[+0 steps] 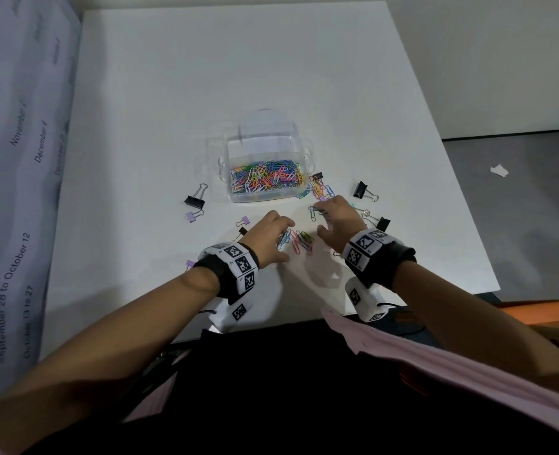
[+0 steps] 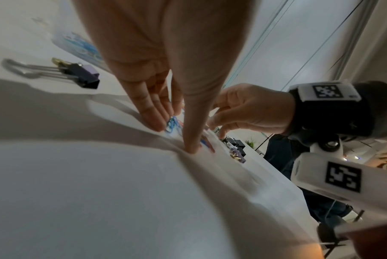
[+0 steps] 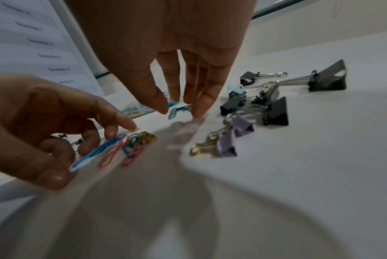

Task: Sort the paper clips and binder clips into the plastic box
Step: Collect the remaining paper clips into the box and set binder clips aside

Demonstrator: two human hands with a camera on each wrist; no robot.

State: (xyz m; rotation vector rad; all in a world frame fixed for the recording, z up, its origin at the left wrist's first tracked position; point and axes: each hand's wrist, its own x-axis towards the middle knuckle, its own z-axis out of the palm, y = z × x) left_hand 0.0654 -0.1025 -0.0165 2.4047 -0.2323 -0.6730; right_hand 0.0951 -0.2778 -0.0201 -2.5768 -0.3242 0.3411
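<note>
Plastic box [image 1: 265, 192] stands near the middle of the white table [image 1: 173, 93], transparent, its floor covered with coloured paper clips. A printed calendar sheet [image 1: 12, 159] hangs along the table's left edge.

Left hand [image 1: 268, 236] rests on the table in front of the box, fingers fairly straight and spread narrowly, fingertips [image 2: 152, 121] pressing a blue paper clip [image 3: 99, 150]; the thumb touches the table. Right hand [image 1: 338, 221] hovers just beside it, fingers extended downward and slightly apart, holding nothing, above a teal paper clip [image 3: 173, 111].

Loose paper clips [image 1: 301, 241] lie between both hands; another cluster [image 1: 319, 188] lies against the box's right side.

Black binder clips [image 1: 363, 191] and purple binder clips [image 1: 192, 216] lie scattered left and right of the hands.
</note>
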